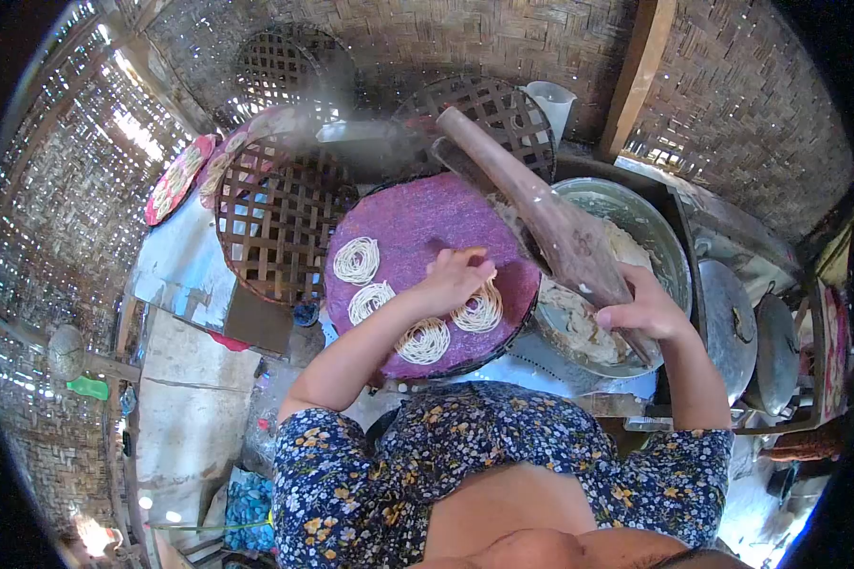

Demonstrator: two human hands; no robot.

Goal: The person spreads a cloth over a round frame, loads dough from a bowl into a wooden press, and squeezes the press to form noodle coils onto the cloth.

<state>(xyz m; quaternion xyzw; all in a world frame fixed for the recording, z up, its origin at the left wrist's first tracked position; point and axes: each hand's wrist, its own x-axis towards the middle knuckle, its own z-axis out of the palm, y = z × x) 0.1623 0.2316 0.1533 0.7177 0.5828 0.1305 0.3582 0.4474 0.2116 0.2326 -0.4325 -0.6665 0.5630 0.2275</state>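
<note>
My left hand (457, 279) is over the round purple cloth (427, 213), its fingers bent at the upper edge of a coiled nest of pale noodle strands (478, 308). What the fingertips hold, if anything, is too small to make out. Other noodle nests (356, 260) lie along the left and near side of the cloth. My right hand (650, 305) is closed around the lower end of a long, forked wooden tool (550, 218). The tool slants up and left across a metal basin (669, 223), where pale dough (579, 327) lies partly hidden beneath it.
Open-weave bamboo trays (285, 223) stand left of and behind the cloth. Further left are pink rounds with noodle nests (180, 180). A white pitcher (552, 100) stands at the back. Metal lids (726, 318) lean at the right, near woven walls (759, 123).
</note>
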